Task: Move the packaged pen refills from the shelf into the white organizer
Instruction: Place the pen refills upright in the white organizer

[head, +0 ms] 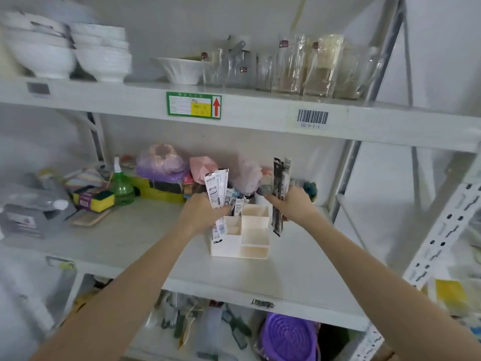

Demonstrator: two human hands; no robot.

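- Both bare arms reach up and forward, side by side.
- The left hand (199, 212) is closed, fingers curled tight around what it holds.
- The right hand (291, 204) is closed too, held a bit apart from the left.

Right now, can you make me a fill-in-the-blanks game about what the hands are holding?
1. The left hand grips ____ refill packets.
2. The right hand grips ____ refill packets.
3. The white organizer sits on the ____ shelf.
4. The green spray bottle stands to the organizer's ____.

Missing words: white; dark; middle; left
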